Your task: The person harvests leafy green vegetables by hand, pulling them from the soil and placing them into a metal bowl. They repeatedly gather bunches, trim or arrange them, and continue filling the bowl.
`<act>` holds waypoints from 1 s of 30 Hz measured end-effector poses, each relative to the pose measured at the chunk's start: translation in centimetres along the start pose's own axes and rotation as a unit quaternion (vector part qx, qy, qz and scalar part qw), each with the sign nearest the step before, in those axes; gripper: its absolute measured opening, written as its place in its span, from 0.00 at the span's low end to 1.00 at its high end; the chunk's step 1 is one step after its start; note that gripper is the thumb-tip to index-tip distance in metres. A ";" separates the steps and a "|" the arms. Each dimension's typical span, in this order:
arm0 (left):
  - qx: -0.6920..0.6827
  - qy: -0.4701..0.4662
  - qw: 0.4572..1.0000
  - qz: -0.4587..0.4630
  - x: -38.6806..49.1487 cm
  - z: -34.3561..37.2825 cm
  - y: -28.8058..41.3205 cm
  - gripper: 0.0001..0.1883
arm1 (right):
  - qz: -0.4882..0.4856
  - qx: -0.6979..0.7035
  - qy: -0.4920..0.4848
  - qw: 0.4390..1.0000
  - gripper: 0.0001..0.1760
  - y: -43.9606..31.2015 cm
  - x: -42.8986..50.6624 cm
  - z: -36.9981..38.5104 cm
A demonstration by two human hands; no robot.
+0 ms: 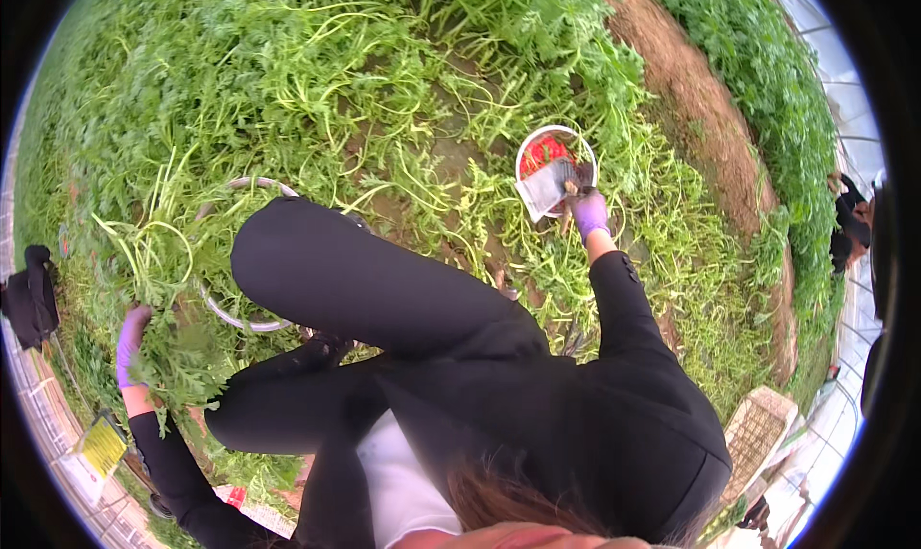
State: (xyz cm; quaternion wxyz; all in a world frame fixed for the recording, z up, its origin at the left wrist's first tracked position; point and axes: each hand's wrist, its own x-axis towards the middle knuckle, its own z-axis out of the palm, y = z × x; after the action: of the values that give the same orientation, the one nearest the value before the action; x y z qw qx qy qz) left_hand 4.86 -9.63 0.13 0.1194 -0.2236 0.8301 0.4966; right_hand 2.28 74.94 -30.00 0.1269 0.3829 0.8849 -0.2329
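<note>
My left hand (133, 344), in a purple glove, is at the left, closed around a bunch of leafy greens (180, 362) with lobed leaves and pale stems. My right hand (590, 212), also gloved in purple, reaches over the near rim of a round white bucket (519, 162). Red small items (545, 153) lie inside the bucket, too small to tell apart. A pale translucent sheet or packet (543, 189) sticks over its rim beside my darkened fingertips. Whether the fingers grip anything there cannot be made out. A pale round rim (248, 324) shows beside my bent knee, which partly covers it.
Cut and trampled stems (403, 168) cover the ground. Dense standing greens (216, 60) grow beyond. A bare soil strip (691, 96) runs along the right. A beige crate (763, 427) stands at lower right, a yellow sign (101, 445) at lower left. Another person (853, 222) is at the right edge.
</note>
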 end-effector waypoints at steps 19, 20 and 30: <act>0.452 -0.183 0.861 0.146 0.0 0.5 7.4 0.12 | -0.053 0.392 -0.032 0.918 0.23 -4.1 0.3 7.7; 0.452 -0.204 0.848 0.190 0.3 0.8 7.8 0.11 | -0.150 0.389 -0.134 0.899 0.22 -8.6 -1.7 7.1; 0.308 -0.125 0.931 -0.150 0.6 4.5 12.6 0.29 | -0.662 0.226 -0.530 0.479 0.24 -51.0 -28.5 10.4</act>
State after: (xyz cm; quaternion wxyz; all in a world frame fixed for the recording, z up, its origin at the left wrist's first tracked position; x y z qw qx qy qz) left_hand -1.95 -0.72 7.45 0.3579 -0.2341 0.8775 0.2171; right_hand -15.59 21.58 -11.39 0.2891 -0.4971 0.5573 -0.5989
